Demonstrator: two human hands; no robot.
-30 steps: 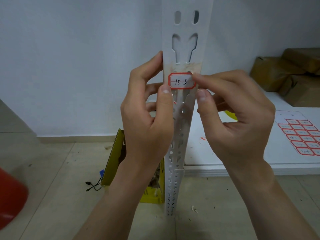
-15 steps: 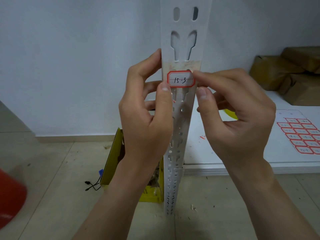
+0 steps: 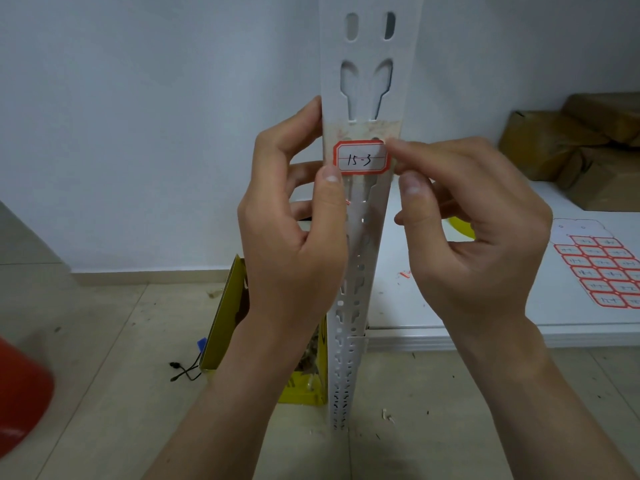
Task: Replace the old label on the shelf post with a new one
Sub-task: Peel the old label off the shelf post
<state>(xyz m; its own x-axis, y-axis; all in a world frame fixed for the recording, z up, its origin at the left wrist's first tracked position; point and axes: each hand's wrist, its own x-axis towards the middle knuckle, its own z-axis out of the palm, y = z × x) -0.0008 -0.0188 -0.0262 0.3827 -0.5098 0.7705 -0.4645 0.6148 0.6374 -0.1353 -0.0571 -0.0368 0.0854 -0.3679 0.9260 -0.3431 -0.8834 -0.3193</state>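
Observation:
A white perforated shelf post (image 3: 367, 81) stands upright in the middle of the view. A red-bordered label (image 3: 362, 157) with "15-3" written on it lies flat across the post, over a patch of brownish residue. My left hand (image 3: 294, 237) wraps the post from the left, its thumb tip touching the label's lower left corner. My right hand (image 3: 474, 230) is at the post's right side, index fingertip on the label's upper right corner and thumb just below the right edge.
A white shelf board (image 3: 519, 306) on the right carries a sheet of red-bordered labels (image 3: 602, 268) and brown wrapped parcels (image 3: 581, 147). A yellow box (image 3: 228, 317) stands on the tiled floor behind the post. A red object (image 3: 20, 393) shows at the left edge.
The label sits a little flatter against the post. My right fingertips have shifted slightly along its right edge; my left thumb stays at the lower left corner.

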